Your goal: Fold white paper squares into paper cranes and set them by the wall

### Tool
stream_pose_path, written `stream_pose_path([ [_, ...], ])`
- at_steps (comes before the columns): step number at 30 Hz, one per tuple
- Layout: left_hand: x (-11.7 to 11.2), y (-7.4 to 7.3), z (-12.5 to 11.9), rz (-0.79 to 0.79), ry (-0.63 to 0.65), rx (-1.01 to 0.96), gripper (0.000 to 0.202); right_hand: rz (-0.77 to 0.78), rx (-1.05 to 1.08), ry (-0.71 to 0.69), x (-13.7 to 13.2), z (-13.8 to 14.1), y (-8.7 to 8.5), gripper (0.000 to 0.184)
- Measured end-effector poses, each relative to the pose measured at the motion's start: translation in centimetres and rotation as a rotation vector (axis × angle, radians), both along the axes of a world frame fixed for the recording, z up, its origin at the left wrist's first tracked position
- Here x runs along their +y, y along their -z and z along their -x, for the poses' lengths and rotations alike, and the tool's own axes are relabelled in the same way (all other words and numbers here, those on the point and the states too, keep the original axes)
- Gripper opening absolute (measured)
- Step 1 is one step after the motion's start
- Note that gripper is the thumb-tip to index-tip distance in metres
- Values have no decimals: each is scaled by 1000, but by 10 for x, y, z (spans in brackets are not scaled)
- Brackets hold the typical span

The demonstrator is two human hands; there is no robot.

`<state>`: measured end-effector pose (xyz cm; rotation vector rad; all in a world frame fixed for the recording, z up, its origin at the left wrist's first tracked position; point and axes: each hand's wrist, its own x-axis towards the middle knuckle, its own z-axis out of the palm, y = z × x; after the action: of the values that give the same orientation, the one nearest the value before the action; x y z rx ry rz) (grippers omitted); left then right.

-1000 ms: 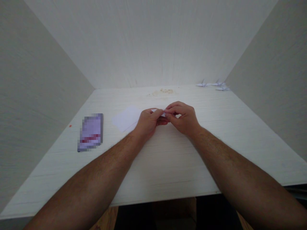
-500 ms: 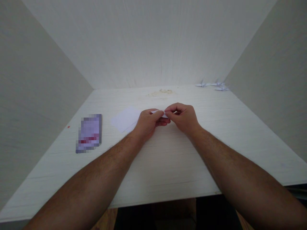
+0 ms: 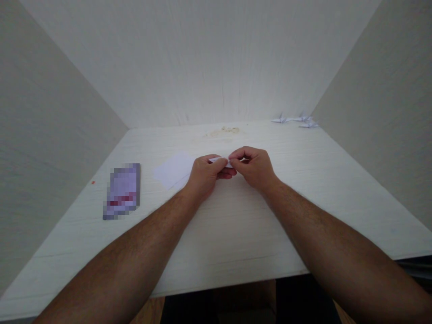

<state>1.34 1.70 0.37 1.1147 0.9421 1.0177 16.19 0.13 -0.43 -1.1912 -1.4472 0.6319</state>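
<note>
A small piece of folded white paper (image 3: 214,159) is held between my two hands above the middle of the table. My left hand (image 3: 206,173) grips it, thumb on top and fingers underneath. At its right end my right hand (image 3: 253,164) pinches the paper between thumb and forefinger. The fingers cover most of the piece, so its full shape is hidden. White paper sheets (image 3: 173,170) lie flat on the table just left of my left hand, partly behind it.
Several small folded white paper figures (image 3: 305,121) stand at the back right corner. A blurred purple rectangular item (image 3: 122,191) lies on the left of the white table (image 3: 236,243). Pale panels (image 3: 216,58) enclose the back and both sides. A stain (image 3: 229,130) marks the back.
The whole view has shifted slightly, with things appearing a little further left. Both hands keep their hold on the folded paper, with barely any change in the fingers.
</note>
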Motion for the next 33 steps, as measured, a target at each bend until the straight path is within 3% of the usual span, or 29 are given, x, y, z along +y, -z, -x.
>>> stream_pose_path([
  [8, 0, 3, 0, -66, -54, 22, 17, 40, 66, -1, 2, 1, 0, 2],
  [25, -2, -2, -1, -33, -79, -4, 18, 50, 41, 4, 1, 1, -1, 4],
  [33, -1, 2, 0, -126, -96, 112, 15, 69, 84, -15, 1, 3, 0, 13],
])
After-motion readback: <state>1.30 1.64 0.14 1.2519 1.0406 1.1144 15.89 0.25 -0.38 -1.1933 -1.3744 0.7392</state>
